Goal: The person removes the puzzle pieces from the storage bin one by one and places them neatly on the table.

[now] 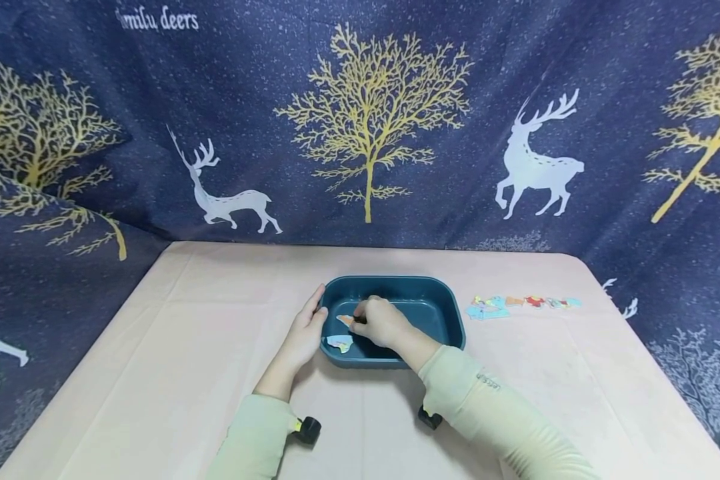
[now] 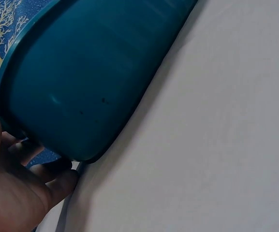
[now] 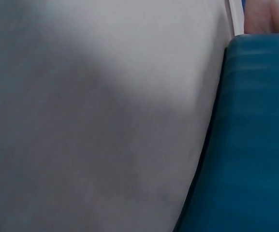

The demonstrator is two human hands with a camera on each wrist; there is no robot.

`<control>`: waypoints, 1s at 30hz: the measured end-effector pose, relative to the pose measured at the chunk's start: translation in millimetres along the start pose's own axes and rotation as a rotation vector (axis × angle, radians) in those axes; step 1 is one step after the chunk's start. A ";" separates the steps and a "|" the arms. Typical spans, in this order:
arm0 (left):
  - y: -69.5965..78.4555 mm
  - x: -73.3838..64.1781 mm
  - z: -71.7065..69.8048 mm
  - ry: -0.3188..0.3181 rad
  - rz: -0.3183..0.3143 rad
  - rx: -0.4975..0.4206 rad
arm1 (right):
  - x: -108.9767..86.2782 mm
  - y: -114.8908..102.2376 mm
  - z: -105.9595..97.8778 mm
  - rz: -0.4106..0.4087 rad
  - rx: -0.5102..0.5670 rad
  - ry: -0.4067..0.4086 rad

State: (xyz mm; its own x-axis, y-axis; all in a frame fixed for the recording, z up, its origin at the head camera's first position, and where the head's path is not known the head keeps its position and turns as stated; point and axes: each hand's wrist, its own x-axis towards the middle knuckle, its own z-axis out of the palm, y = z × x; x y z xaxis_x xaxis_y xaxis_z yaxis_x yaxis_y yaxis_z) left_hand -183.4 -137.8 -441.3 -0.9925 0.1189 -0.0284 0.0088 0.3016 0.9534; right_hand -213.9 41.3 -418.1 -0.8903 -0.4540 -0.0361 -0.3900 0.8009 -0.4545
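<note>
My left hand [image 1: 308, 327] holds the left end of a dark teal rectangular tray [image 1: 450, 313]. In the left wrist view, its fingers [image 2: 62, 186] bend against the outer wall of the tray [image 2: 81, 82]. My right hand [image 1: 384, 323] reaches down into the tray with curled fingers, pinching an orange-and-white puzzle piece [image 1: 345, 321]; its fingertips are partly hidden. Nearer the front wall lies a light-blue puzzle piece [image 1: 339, 343] with some yellow. The right wrist view catches only the tray's outside wall [image 3: 260, 130] and part of a hand [image 3: 265, 17].
Right of the tray, several joined or overlapping light-blue pieces [image 1: 488, 307] lie on the pale pink cloth [image 1: 546, 387]. Beside them runs a row with an orange piece [image 1: 514, 301] and a red piece [image 1: 535, 302]. A dark blue curtain [image 1: 396, 233] hangs behind the table.
</note>
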 end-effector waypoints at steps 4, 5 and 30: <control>1.0 -0.3 -0.9 0.003 -0.004 0.005 | -0.4 -1.8 -0.4 -0.005 -0.061 0.004; 1.3 -0.3 -1.1 0.004 -0.004 0.007 | -0.3 -2.3 -0.6 -0.006 -0.073 0.002; 1.6 -0.2 0.7 0.018 -0.001 0.002 | -7.6 4.3 -25.0 0.069 0.499 -0.025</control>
State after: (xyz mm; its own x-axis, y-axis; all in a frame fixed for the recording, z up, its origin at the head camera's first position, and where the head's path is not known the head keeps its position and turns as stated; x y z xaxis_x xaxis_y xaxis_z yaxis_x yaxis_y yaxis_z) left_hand -183.1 -136.7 -440.0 -0.9945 0.1018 -0.0244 0.0077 0.3035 0.9528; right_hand -214.7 57.9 -397.4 -0.9016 -0.4209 -0.0997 -0.1651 0.5478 -0.8201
